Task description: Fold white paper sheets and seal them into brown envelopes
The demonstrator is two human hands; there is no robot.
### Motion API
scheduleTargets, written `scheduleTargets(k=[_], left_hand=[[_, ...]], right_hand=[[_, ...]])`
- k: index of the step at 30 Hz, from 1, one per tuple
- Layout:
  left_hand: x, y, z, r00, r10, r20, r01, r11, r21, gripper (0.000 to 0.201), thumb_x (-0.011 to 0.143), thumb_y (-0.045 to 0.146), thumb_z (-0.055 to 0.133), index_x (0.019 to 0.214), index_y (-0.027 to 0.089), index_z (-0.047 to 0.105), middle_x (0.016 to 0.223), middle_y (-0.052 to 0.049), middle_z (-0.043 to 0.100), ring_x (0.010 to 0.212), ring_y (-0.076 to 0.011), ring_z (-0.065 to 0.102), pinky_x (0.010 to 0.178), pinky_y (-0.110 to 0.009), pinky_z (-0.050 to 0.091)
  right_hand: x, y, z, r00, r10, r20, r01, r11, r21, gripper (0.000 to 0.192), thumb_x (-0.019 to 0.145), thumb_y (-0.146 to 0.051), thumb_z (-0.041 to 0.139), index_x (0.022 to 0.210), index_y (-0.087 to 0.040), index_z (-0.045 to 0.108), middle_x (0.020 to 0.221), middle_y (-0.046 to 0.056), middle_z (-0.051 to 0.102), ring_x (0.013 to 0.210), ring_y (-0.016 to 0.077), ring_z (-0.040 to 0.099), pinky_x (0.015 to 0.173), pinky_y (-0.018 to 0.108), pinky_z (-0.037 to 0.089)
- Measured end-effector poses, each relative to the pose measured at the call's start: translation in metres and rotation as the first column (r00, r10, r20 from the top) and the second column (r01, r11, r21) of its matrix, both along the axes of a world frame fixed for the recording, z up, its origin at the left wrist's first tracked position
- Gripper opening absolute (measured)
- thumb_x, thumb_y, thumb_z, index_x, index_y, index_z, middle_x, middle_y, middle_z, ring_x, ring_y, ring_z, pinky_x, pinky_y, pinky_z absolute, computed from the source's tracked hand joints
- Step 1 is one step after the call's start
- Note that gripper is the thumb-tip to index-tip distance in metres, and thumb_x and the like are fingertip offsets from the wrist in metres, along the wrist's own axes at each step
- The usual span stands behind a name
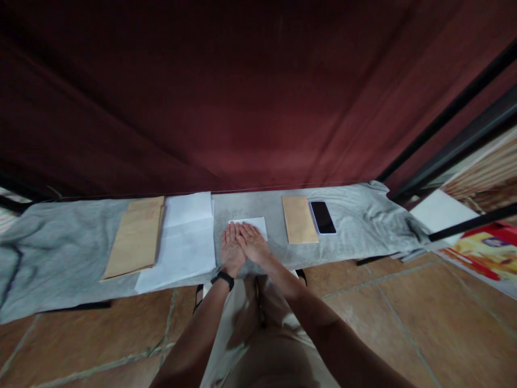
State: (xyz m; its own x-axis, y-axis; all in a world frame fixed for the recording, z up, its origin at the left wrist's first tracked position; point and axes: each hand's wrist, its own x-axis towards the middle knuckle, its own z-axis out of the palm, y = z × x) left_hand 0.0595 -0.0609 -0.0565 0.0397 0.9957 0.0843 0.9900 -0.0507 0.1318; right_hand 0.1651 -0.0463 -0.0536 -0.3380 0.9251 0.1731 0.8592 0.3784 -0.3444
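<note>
A small folded sheet of white paper (260, 223) lies on the grey cloth in front of me, partly covered by both hands. Flat on its left part rests my left hand (232, 248), fingers stretched out. My right hand (253, 243) lies flat beside it, its fingertips touching or overlapping the left fingers. Neither hand grips anything. To the left are large white sheets (188, 237) and a stack of brown envelopes (137, 234) overlapping their edge. A smaller brown envelope (299, 220) lies to the right of my hands.
A phone (323, 217) lies face up right of the small envelope. Grey cloth (76, 248) covers the narrow bench. Behind it hangs a dark red curtain (242, 108). Black metal bars (448, 118) and a red and yellow box (484, 250) are at the right.
</note>
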Motion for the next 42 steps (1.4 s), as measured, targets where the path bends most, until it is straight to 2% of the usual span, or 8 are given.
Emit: scheduleTargets(k=[6, 15, 23, 27, 31, 35, 40, 42], left_hand=[[0.001, 0.003, -0.001, 0.999, 0.03, 0.017, -0.03, 1.0, -0.003, 0.063, 0.097, 0.021, 0.027, 0.159, 0.008, 0.025, 0.167, -0.014, 0.022, 0.156, -0.0256, 0.016, 0.126, -0.047, 0.019], [0.005, 0.003, 0.002, 0.997, 0.064, 0.04, -0.064, 0.998, 0.013, 0.061, 0.101, 0.03, 0.026, 0.158, 0.007, 0.027, 0.166, -0.016, 0.025, 0.155, -0.026, 0.019, 0.126, -0.047, 0.018], [0.006, 0.002, 0.001, 0.997, 0.072, 0.039, -0.074, 0.996, 0.047, 0.06, 0.101, 0.031, 0.029, 0.157, 0.008, 0.029, 0.165, -0.016, 0.027, 0.154, -0.0259, 0.021, 0.126, -0.046, 0.018], [0.005, 0.002, 0.0, 0.997, 0.063, 0.033, -0.065, 0.995, 0.078, 0.06, 0.101, 0.031, 0.028, 0.157, 0.008, 0.029, 0.164, -0.017, 0.028, 0.154, -0.0262, 0.022, 0.125, -0.047, 0.02], [0.004, 0.001, -0.001, 0.999, 0.027, 0.024, -0.03, 0.994, 0.106, 0.06, 0.102, 0.033, 0.027, 0.156, 0.005, 0.032, 0.163, -0.019, 0.028, 0.153, -0.0275, 0.024, 0.124, -0.048, 0.021], [0.002, 0.001, -0.002, 0.999, 0.009, 0.04, -0.015, 0.991, 0.133, 0.06, 0.103, 0.034, 0.026, 0.153, 0.005, 0.037, 0.162, -0.018, 0.032, 0.153, -0.0272, 0.026, 0.124, -0.046, 0.021], [-0.002, -0.003, 0.006, 0.969, -0.005, 0.248, -0.03, 0.99, 0.136, 0.058, 0.101, 0.037, 0.032, 0.149, 0.005, 0.045, 0.16, -0.019, 0.037, 0.153, -0.028, 0.026, 0.125, -0.049, 0.019], [0.0, -0.005, 0.015, 0.869, -0.002, 0.495, -0.058, 0.993, 0.106, 0.056, 0.1, 0.039, 0.037, 0.144, 0.007, 0.051, 0.157, -0.019, 0.043, 0.152, -0.0285, 0.029, 0.126, -0.051, 0.016]], right_hand=[[0.007, 0.002, -0.005, 1.0, 0.002, 0.029, -0.003, 1.0, 0.006, 0.05, 0.107, -0.035, 0.031, 0.154, -0.019, 0.04, 0.16, 0.005, 0.041, 0.148, 0.0158, 0.035, 0.124, 0.038, 0.025], [0.037, 0.004, -0.015, 0.987, -0.154, 0.046, 0.151, 0.987, 0.054, 0.058, 0.105, -0.041, 0.037, 0.155, -0.011, 0.037, 0.16, 0.013, 0.038, 0.149, 0.0246, 0.033, 0.123, 0.044, 0.024], [0.057, -0.003, 0.0, 0.947, -0.322, 0.004, 0.321, 0.946, 0.048, 0.049, 0.103, -0.031, 0.04, 0.147, -0.01, 0.048, 0.153, 0.015, 0.049, 0.139, 0.0271, 0.045, 0.116, 0.042, 0.032], [0.047, -0.008, 0.013, 0.88, -0.473, -0.042, 0.471, 0.88, -0.054, 0.041, 0.098, -0.025, 0.048, 0.136, -0.015, 0.058, 0.134, 0.017, 0.062, 0.12, 0.0285, 0.057, 0.103, 0.041, 0.044], [0.036, -0.003, 0.026, 0.832, -0.548, -0.083, 0.52, 0.823, -0.228, 0.042, 0.092, -0.021, 0.055, 0.133, -0.011, 0.058, 0.124, 0.018, 0.065, 0.111, 0.0273, 0.064, 0.093, 0.037, 0.051], [0.036, 0.003, 0.032, 0.794, -0.594, -0.127, 0.541, 0.786, -0.298, 0.03, 0.092, -0.018, 0.054, 0.119, -0.011, 0.064, 0.107, 0.016, 0.073, 0.094, 0.0241, 0.072, 0.077, 0.031, 0.054], [0.044, -0.003, 0.04, 0.806, -0.538, -0.246, 0.46, 0.831, -0.311, 0.016, 0.094, -0.021, 0.057, 0.101, -0.021, 0.071, 0.089, 0.002, 0.077, 0.081, 0.0157, 0.073, 0.064, 0.02, 0.049], [0.044, -0.01, 0.047, 0.803, -0.524, -0.285, 0.451, 0.846, -0.285, 0.016, 0.096, -0.022, 0.055, 0.101, -0.022, 0.071, 0.092, 0.001, 0.078, 0.083, 0.0144, 0.073, 0.065, 0.019, 0.048]])
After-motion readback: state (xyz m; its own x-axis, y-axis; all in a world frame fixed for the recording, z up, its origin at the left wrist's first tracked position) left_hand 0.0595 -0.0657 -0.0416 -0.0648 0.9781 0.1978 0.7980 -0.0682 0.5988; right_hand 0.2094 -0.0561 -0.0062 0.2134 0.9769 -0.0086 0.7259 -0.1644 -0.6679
